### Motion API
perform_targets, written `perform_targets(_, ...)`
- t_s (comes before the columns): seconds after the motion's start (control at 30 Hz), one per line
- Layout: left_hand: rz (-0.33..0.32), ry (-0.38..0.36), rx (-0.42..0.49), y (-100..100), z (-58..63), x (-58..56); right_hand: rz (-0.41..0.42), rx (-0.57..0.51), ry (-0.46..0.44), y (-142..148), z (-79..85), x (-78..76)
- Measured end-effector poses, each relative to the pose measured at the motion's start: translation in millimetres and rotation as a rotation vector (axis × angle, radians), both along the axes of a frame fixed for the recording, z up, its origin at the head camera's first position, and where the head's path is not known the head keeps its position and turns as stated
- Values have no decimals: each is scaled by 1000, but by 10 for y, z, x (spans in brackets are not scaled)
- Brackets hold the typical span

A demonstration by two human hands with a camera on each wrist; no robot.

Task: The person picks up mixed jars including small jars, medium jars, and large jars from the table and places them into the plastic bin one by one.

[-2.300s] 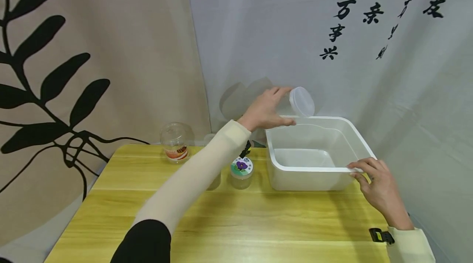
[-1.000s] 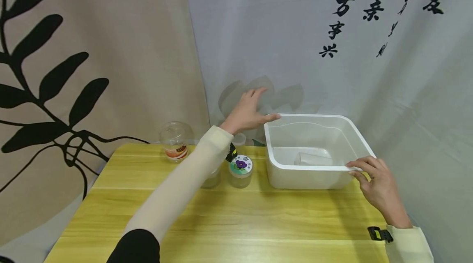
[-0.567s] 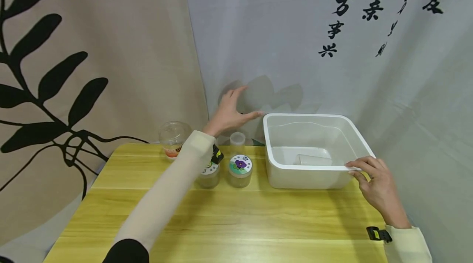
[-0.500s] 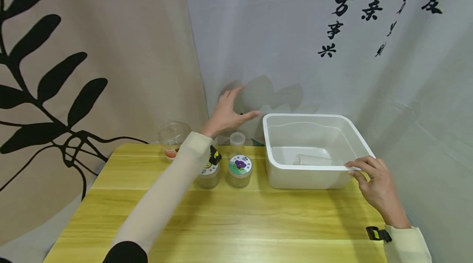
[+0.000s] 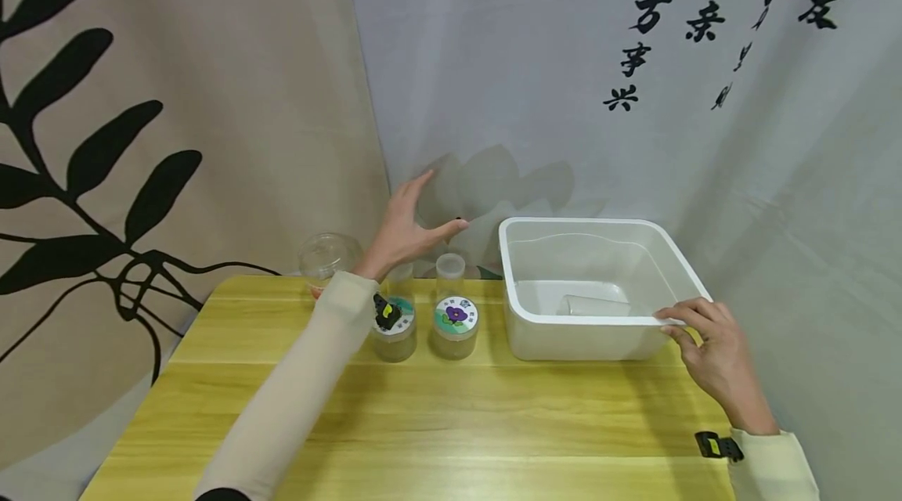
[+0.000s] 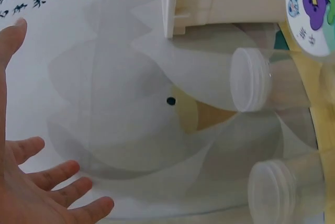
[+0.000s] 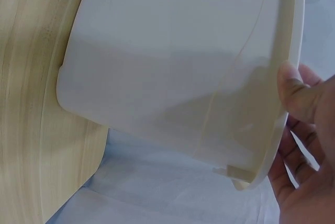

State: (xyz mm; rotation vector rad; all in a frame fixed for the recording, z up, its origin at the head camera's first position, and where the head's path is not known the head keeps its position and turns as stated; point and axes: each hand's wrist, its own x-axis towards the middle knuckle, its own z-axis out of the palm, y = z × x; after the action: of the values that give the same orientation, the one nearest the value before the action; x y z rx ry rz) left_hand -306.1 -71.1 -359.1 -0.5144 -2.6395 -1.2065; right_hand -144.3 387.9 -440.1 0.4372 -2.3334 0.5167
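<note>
Right hand gripping white tub, which extends leftward.

A plain white plastic tub stands out on a yellow wood-grain tabletop. Just left of the tub, a clear jar sports a white-and-green lid with a purple flower; well left of the tub, another clear jar shows a touch of orange-red. Behind the tub, pale grey cloth carries black Chinese characters; to the tub's far left, beige cloth bears black leaves. To its right, a cream sleeve meets a black-and-yellow wristband.
</note>
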Motion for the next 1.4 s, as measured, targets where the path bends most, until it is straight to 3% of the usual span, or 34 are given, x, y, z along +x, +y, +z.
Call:
perform_targets(0.33,25,61,31,-214,-60,76,-13,-5,-14,-11,6,10)
perform_targets(0.7,76,138,-32,-522,-188,77,-17,3,-9,-7,1,11)
perform_targets(0.93,132,150,-79,-727,-274,55,-26,2,-21,-16,-2,17)
perform_targets(1.4,234,111,-75,-1148,-522,26,-24,17,-15,-2,-6,4)
